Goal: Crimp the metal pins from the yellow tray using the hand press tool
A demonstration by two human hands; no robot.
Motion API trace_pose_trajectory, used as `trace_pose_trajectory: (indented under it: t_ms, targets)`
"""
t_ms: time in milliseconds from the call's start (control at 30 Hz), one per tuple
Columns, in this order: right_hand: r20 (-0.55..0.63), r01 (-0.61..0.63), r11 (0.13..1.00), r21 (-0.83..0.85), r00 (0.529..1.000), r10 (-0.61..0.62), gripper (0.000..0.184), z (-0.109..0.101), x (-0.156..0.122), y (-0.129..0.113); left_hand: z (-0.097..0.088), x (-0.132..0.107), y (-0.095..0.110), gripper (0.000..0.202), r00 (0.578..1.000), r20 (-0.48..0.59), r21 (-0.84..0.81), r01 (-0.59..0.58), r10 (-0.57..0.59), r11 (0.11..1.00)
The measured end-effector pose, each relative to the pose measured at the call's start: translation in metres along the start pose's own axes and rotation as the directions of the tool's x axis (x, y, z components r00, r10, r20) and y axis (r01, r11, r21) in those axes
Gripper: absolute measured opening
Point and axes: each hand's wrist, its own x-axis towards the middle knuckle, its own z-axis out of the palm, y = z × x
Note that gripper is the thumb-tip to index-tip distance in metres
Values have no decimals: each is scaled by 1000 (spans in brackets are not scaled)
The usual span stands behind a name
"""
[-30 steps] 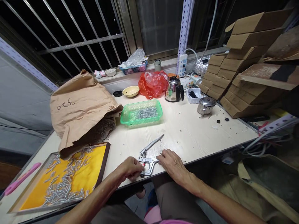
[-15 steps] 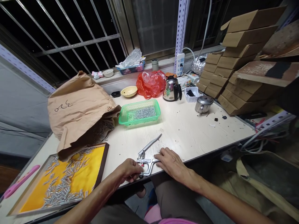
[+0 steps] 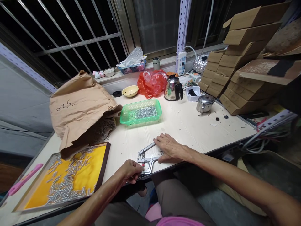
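Silver hand-press pliers (image 3: 148, 160) lie at the table's near edge, with a coil spring and a small red part by the jaws. My right hand (image 3: 171, 147) spans the handles, fingers over the upper one and thumb at the lower one. At the jaws, my left hand (image 3: 130, 171) has its fingertips pinched together; whatever is between them is too small or hidden to name. Beyond the pliers stands a green basket (image 3: 127, 121) with many small metal pieces. To the left, a shallow tray (image 3: 105, 163) with a yellow bottom holds loose silver metal pieces.
A large brown paper bag (image 3: 80, 110) lies open toward the tray. A pink-handled tool (image 3: 24, 180) rests at far left. Along the back are a yellow bowl (image 3: 130, 91), a red plastic bag (image 3: 152, 83), a kettle (image 3: 172, 89) and a lidded pot (image 3: 205, 104). Cardboard boxes (image 3: 244, 56) stack at right.
My right hand has moved up onto the upper handle, its fingers now over that handle's end. The pliers' upper handle sits slightly lower. My left hand stays at the jaws.
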Motion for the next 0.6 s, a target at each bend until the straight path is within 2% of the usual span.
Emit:
trace_pose_trajectory:
  t_ms: [133,200,233,267,300,367,400,433,467,500,600]
  targets:
    - [-7,-15,998,-66,1000,14,47,-1,-8,-11,3,-6,-8,50,999,-31,-16,-44,43,999]
    - [-12,-19,997,-76,1000,19,38,-3,-13,-16,6,-11,-13,46,979,-158,114,-113,131,987]
    - [-15,-21,997,-78,1000,19,35,-4,-15,-18,9,-13,-14,43,942,-243,228,-177,232,957]
    - [-19,-21,997,-79,1000,20,33,-4,-16,-19,13,-15,-14,39,879,-306,359,-249,366,899]
    - [-23,-22,997,-79,1000,21,32,-4,-17,-20,17,-16,-13,34,793,-331,487,-320,511,813]
    - [-32,-26,997,-77,999,24,32,-2,-17,-20,25,-15,-6,25,620,-266,675,-426,738,602]
    - [-38,-29,997,-76,999,26,32,-1,-16,-20,29,-13,-1,25,562,-206,736,-451,801,505]
    - [-43,-33,997,-74,999,30,33,1,-15,-19,33,-9,4,28,525,-145,780,-461,839,423]
    - [-46,-37,997,-67,998,34,35,2,-15,-18,35,-4,9,33,506,-90,812,-461,858,357]
    - [-42,-37,998,-56,999,35,37,2,-14,-17,36,2,15,37,504,-42,835,-457,863,307]
    - [6,-68,997,-33,998,68,51,-1,-15,-16,35,14,27,46,553,66,868,-442,830,226]
